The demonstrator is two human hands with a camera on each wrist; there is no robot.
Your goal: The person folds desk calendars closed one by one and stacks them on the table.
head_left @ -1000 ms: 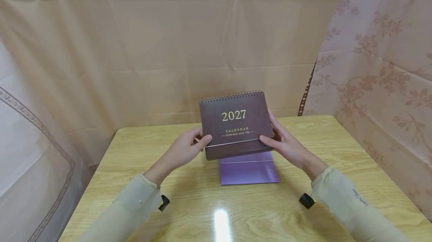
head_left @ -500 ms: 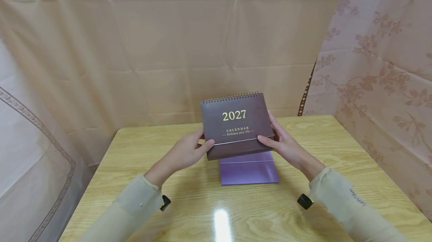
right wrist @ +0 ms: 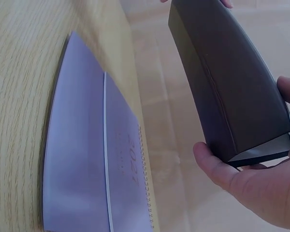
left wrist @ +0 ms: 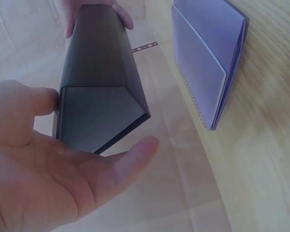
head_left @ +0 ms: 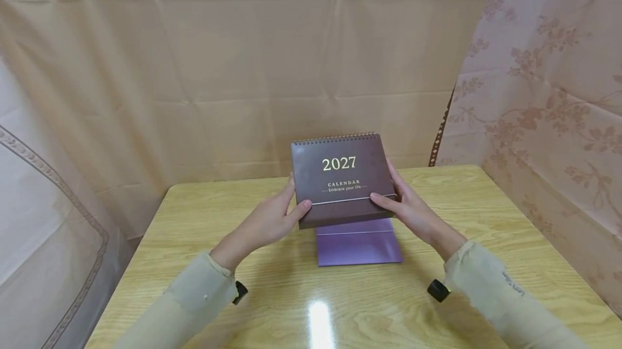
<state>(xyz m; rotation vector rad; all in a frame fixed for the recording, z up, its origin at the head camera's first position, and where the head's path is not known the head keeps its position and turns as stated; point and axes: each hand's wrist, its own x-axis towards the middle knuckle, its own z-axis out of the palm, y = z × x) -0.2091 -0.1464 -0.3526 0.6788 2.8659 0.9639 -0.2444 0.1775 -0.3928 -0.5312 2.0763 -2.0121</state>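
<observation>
A dark brown spiral-bound desk calendar, marked 2027 in gold, is held up above the table between both hands. My left hand grips its lower left side, the thumb on the front and the fingers behind. On the right side, my right hand grips it the same way. Seen end-on in the left wrist view, the brown calendar has an angular folded base. Lying flat beneath it is a purple desk calendar, its upper part hidden in the head view. The right wrist view shows the spiral edge of this purple calendar.
The wooden table reaches back to a beige cloth. A flowered cloth hangs along the right, and a pale cloth with a patterned band hangs at the left.
The left hand has shifted its hold, its fingers now flatter behind the brown calendar's left side. The calendar has tilted slightly more level and moved a little to the right.
</observation>
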